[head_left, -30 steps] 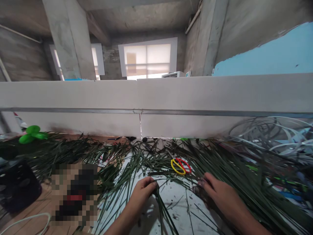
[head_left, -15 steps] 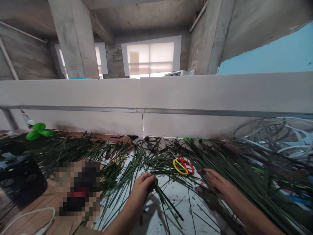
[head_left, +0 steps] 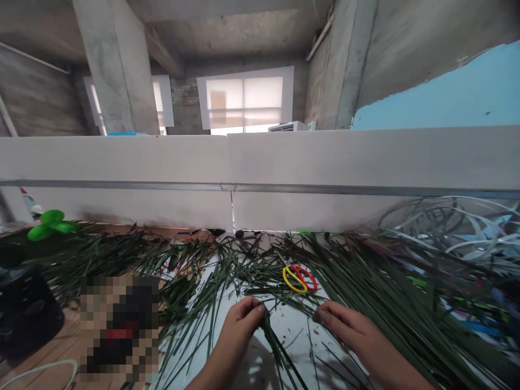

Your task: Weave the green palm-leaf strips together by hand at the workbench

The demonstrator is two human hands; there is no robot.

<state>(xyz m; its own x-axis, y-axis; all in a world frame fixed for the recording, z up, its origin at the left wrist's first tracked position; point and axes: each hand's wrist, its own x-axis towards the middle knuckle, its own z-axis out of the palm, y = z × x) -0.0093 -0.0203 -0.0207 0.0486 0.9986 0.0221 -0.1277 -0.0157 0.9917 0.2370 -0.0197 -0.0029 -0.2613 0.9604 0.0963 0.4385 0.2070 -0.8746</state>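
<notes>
My left hand (head_left: 245,320) is closed around a small bunch of green leaf strips (head_left: 277,346), whose long ends hang down to the right over the white work surface (head_left: 260,360). To its right, my right hand (head_left: 340,324) has its thumb and fingertips pressed together; whatever may be between them is too small to make out. Scissors with one yellow and one red handle (head_left: 299,278) lie on scattered strips just beyond the two hands.
Long green leaves (head_left: 377,292) lie along the right, with coiled pale strips (head_left: 450,227) behind. More leaves (head_left: 101,254) spread at left, near a green balloon shape (head_left: 52,225) and a black object (head_left: 26,311). A white partition (head_left: 292,162) stands across the back.
My right hand has moved left, closer to my left hand, and its fingertips have come together. My left hand still holds the bunch, slightly further right. The view has shifted a little.
</notes>
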